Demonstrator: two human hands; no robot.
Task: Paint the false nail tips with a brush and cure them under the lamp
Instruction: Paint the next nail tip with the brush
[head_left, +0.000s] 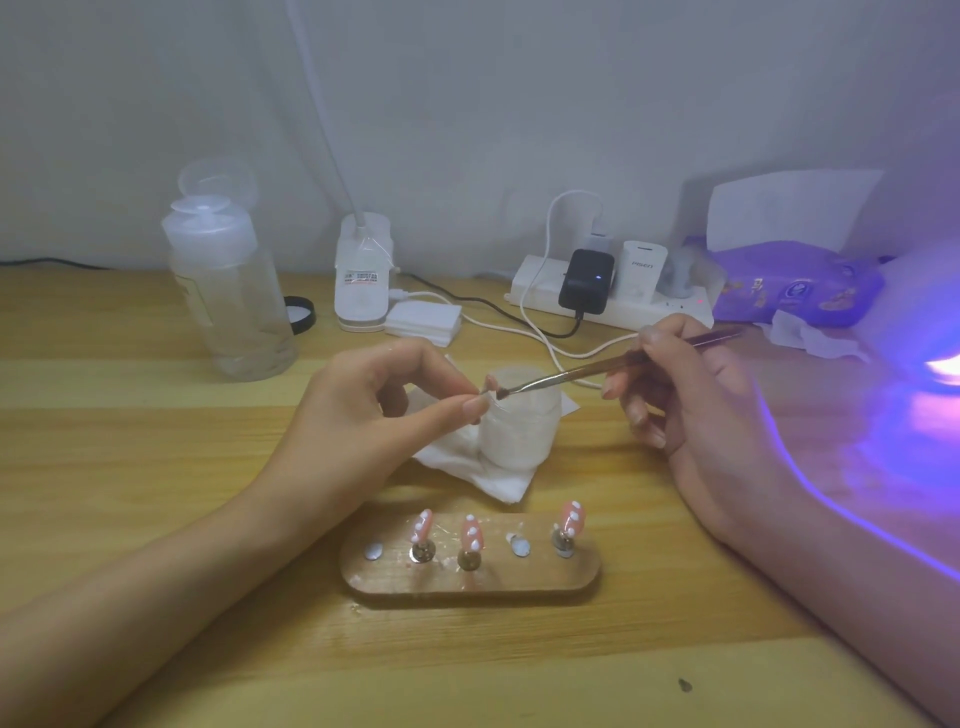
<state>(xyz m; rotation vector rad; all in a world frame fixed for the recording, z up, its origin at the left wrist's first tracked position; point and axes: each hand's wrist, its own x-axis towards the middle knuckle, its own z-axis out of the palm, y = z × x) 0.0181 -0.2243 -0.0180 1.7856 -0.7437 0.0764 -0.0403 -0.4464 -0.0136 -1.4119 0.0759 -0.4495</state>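
Note:
My left hand (374, 410) pinches a small pink nail tip (489, 383) on its stand between thumb and forefinger, above a small frosted jar (519, 431). A thin brush (597, 368) is gripped in my right hand (691, 384), and its bristle end touches the held tip. Near the front, a wooden holder (470, 584) carries three pink tips with white dots (471, 535) on metal stands, and two of its round spots stand bare. At the far right, the curing lamp (930, 374) glows violet.
A folded white tissue (467, 467) lies under the jar. A clear pump bottle (228, 291) stands back left beside a black lid and cotton pads (423, 322). A desk-lamp base (362, 275), a power strip (613, 301) with cables and a purple tissue pack (789, 286) line the wall.

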